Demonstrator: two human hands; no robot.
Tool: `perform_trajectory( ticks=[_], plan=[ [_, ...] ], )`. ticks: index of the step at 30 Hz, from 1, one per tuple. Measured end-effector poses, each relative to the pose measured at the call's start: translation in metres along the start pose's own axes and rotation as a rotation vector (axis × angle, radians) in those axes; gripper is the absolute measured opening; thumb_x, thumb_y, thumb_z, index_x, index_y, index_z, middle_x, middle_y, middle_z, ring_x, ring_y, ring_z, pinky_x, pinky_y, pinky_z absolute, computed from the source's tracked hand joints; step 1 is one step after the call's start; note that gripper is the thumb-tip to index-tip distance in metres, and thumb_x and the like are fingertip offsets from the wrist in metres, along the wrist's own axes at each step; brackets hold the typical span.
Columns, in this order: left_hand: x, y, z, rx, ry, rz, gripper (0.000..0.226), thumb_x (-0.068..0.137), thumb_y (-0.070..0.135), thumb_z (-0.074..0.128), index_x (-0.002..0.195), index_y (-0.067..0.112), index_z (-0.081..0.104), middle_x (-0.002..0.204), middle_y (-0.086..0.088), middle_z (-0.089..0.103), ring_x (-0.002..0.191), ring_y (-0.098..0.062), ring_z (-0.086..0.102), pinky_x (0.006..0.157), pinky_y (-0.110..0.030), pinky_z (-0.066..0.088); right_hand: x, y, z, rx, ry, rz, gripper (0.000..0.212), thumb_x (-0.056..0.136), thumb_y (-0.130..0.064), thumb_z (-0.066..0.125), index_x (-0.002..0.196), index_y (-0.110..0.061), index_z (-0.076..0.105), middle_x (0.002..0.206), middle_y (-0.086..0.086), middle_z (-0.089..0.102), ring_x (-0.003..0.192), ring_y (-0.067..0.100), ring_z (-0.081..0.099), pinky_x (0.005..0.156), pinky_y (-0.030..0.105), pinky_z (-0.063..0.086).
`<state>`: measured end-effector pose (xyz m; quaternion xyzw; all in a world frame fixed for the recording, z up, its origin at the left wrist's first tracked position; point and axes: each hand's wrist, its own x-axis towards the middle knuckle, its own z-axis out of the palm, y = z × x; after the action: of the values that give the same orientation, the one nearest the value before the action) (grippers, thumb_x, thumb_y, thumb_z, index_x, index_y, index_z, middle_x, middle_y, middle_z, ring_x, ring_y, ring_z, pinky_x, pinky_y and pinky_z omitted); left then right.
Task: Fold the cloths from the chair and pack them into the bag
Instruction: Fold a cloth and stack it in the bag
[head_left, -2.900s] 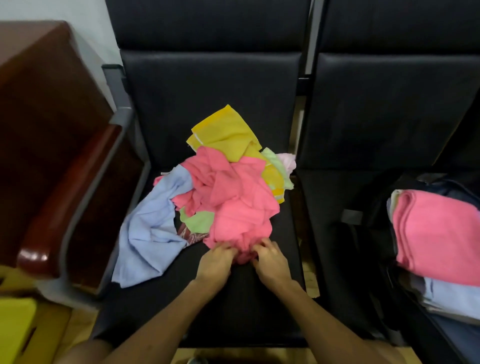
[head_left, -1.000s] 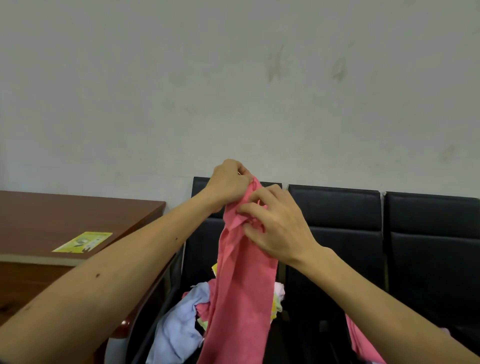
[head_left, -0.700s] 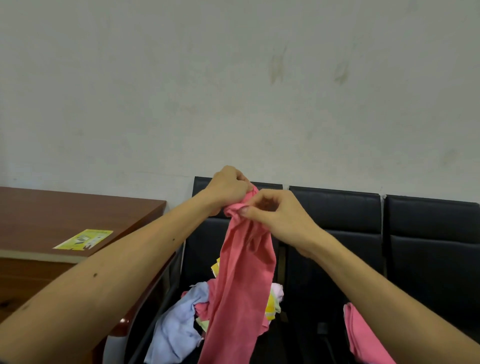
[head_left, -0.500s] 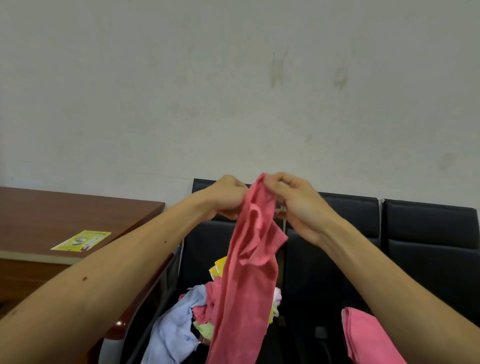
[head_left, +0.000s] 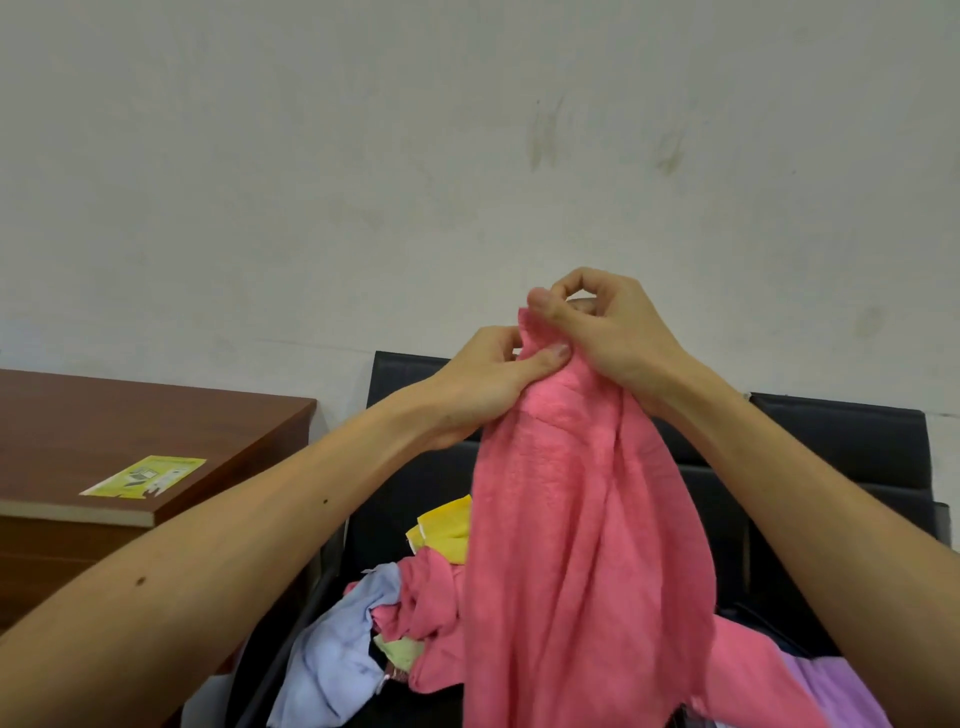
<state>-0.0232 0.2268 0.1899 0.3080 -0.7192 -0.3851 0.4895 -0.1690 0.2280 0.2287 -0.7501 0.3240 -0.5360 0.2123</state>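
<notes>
A pink cloth hangs in the air in front of the black chairs, held up by its top edge. My left hand pinches that edge with thumb and fingers. My right hand pinches it just beside and above the left. Below, on the black chair seat, lies a heap of cloths: a light blue cloth, a yellow cloth, another pink cloth and a pale green cloth. Folded pink and lilac cloths show at the lower right; the bag itself is hidden.
A brown wooden desk with a yellow-green leaflet stands to the left of the chair. A second black chair stands to the right. A pale wall fills the upper half of the view.
Both hands took the pink cloth from the heap and raised it. In the last half second the hands shifted right and closer together along its top edge, and the cloth hangs wider.
</notes>
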Motion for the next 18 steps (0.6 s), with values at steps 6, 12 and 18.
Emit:
perform_trajectory(
  ticks=[6, 12, 18],
  plan=[
    [0.001, 0.006, 0.003, -0.141, 0.164, 0.017, 0.035, 0.105, 0.036, 0.046, 0.101, 0.008, 0.067, 0.086, -0.007, 0.071, 0.076, -0.016, 0.069, 0.067, -0.029, 0.058, -0.025, 0.025, -0.006, -0.047, -0.205, 0.119, 0.058, 0.066, -0.026, 0.092, 0.114, -0.021, 0.058, 0.104, 0.001, 0.075, 0.088, 0.012, 0.073, 0.077, 0.027, 0.059],
    [-0.007, -0.006, -0.028, -0.145, 0.381, 0.030, 0.029, 0.103, 0.039, 0.049, 0.093, 0.015, 0.061, 0.088, -0.007, 0.058, 0.080, -0.018, 0.058, 0.071, -0.031, 0.052, -0.079, 0.112, -0.017, -0.402, -0.660, 0.327, 0.024, 0.084, -0.015, 0.078, 0.107, -0.013, 0.072, 0.103, -0.001, 0.076, 0.094, 0.015, 0.072, 0.088, 0.038, 0.057],
    [-0.040, -0.055, -0.069, -0.075, 0.528, -0.073, 0.030, 0.105, 0.037, 0.046, 0.098, 0.015, 0.065, 0.089, -0.002, 0.062, 0.079, -0.011, 0.058, 0.068, -0.024, 0.051, -0.086, 0.130, -0.072, -0.390, -0.395, 0.387, 0.006, 0.092, -0.013, 0.069, 0.093, -0.013, 0.076, 0.085, 0.007, 0.074, 0.075, 0.013, 0.063, 0.073, 0.037, 0.053]
  ],
)
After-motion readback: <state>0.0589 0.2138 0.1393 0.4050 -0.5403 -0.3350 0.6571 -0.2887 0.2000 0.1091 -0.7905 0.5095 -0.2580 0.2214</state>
